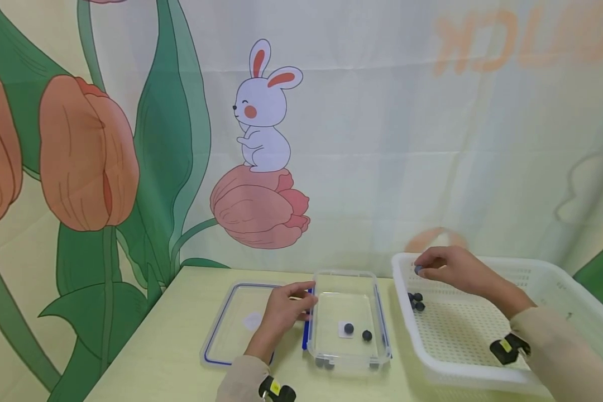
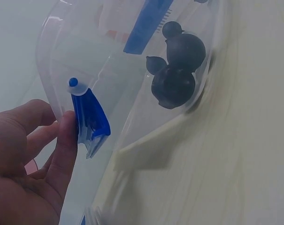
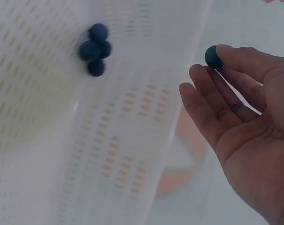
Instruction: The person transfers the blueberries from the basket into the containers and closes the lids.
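Observation:
My right hand (image 1: 454, 271) pinches a blueberry (image 3: 213, 57) between thumb and fingertips, raised over the left rim of a white plastic basket (image 1: 416, 340). Several more blueberries (image 3: 90, 50) cluster on the basket floor by its left wall. My left hand (image 1: 283, 310) holds the left side of a clear plastic box (image 1: 341, 304), thumb and fingers at the rim beside a blue latch (image 2: 91, 117) that hangs down. Dark blueberries (image 2: 173, 86) lie inside the box, two apart in the middle and others along its near wall.
A clear lid (image 1: 218, 329) with a blue seal lies flat on the pale table (image 1: 156, 346), left of the box and partly behind my left hand. Behind the table hangs a curtain (image 1: 357, 139) printed with tulips and a rabbit. The basket stands close to the box's right side.

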Available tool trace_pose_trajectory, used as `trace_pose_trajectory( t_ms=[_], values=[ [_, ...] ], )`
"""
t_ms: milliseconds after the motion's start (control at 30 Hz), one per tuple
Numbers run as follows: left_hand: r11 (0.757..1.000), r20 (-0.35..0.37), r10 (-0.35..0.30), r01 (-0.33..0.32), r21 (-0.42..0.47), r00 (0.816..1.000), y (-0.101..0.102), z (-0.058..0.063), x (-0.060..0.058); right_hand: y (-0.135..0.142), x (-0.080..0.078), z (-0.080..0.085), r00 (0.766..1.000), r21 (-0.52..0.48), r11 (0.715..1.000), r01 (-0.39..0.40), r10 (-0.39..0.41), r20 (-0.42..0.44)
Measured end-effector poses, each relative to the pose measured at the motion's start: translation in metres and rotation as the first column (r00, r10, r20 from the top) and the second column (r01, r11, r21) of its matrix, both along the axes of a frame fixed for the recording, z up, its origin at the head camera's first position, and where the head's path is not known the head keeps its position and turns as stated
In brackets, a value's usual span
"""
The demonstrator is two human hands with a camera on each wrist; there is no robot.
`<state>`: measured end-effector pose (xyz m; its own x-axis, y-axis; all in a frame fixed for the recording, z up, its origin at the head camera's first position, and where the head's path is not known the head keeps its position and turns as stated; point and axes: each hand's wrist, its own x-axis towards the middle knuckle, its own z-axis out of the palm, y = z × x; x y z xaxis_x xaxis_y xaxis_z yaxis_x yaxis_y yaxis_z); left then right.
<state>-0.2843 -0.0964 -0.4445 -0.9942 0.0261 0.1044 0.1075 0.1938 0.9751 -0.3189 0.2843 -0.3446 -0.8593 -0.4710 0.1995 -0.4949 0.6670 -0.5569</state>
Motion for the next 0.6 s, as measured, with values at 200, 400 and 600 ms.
trace_pose_trajectory(
  t_ms=[200,400,600],
  values=[
    [1.0,0.004,0.003,-0.003,-0.004,1.0,0.0,0.0,0.0,-0.007,0.01,0.018,0.997,-0.087,0.995,-0.044,0.039,-0.063],
    [1.0,0.006,0.002,-0.002,-0.005,1.0,-0.001,0.0,0.001,-0.018,0.024,0.031,0.992,-0.176,0.98,-0.091,0.075,-0.097],
    [1.0,0.005,-0.001,0.001,-0.001,1.0,0.0,0.001,0.0,-0.033,0.043,0.043,0.996,-0.203,0.978,-0.052,0.036,-0.082]
  ],
)
